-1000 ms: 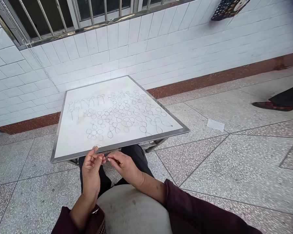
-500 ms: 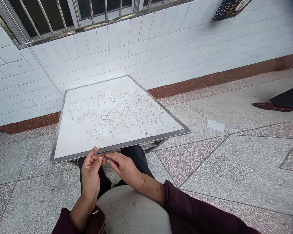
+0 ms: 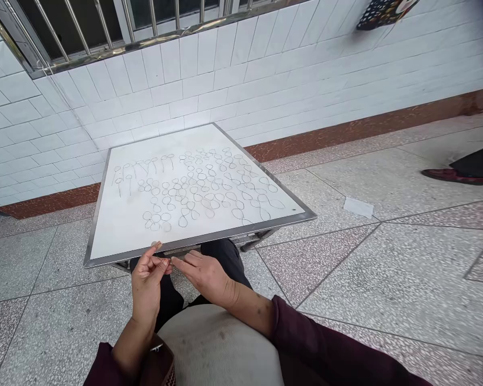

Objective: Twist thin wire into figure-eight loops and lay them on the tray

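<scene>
My left hand (image 3: pixel 147 287) is closed in a pinch on a thin wire loop (image 3: pixel 157 245), which stands up above its fingertips near the front edge of a white board (image 3: pixel 124 236). Right beside it, my right hand (image 3: pixel 209 279) has thumb and fingertips pressed together, almost touching the left fingertips. Whatever is between the right fingers is too small to make out. On the board lie many thin wire shapes (image 3: pixel 201 187): figure-eights and multi-loop forms, with single loops on straight stems (image 3: pixel 129 182) at the left.
The metal-framed board rests on a stand (image 3: pixel 251 241) over my knees, against a white tiled wall (image 3: pixel 285 80). A barred window (image 3: pixel 153 21) is above. On the speckled floor to the right lie a white paper (image 3: pixel 358 207) and another person's shoe (image 3: pixel 459 176).
My right fingertips have moved slightly left, closer to the left ones. A dark greenish bit between the fingers no longer shows. The wire shapes on the board are unchanged.
</scene>
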A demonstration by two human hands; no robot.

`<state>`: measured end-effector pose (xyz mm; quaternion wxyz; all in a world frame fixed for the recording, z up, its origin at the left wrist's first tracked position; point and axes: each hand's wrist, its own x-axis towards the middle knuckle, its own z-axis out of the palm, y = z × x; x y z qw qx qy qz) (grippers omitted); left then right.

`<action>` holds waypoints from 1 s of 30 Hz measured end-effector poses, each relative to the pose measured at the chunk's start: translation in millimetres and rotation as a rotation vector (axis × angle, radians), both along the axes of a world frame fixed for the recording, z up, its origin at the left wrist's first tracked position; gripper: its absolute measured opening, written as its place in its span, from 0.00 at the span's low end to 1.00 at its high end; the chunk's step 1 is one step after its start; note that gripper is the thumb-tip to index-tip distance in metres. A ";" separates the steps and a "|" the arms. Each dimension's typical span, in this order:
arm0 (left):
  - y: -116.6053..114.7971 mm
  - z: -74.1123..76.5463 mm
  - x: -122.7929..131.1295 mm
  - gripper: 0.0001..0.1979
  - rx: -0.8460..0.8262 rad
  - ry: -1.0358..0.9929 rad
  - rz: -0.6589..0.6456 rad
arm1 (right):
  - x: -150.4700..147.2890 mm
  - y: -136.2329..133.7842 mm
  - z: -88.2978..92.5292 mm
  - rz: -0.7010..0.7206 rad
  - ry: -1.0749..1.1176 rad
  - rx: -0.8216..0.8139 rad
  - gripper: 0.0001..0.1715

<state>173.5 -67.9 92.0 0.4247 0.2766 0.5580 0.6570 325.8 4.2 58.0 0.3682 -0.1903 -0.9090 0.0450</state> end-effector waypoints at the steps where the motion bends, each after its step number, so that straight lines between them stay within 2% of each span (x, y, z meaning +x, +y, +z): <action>1: -0.1 -0.4 -1.3 0.23 -0.003 0.003 -0.009 | 1.1 1.0 -0.2 0.025 -0.022 0.022 0.17; 5: 1.0 -2.1 -7.1 0.26 -0.027 0.021 -0.020 | 3.7 1.8 -2.1 0.076 -0.065 0.021 0.19; 15: 4.0 -1.8 -20.4 0.27 -0.055 0.025 0.053 | 14.8 -1.7 -6.6 0.083 -0.091 -0.055 0.17; 26: -1.5 -4.2 -28.5 0.28 -0.050 0.033 0.046 | 29.5 -4.3 -1.5 0.061 -0.157 -0.109 0.16; 30: -4.9 1.2 -38.7 0.29 -0.031 0.103 0.112 | 43.1 -2.1 -4.7 0.016 -0.178 -0.185 0.16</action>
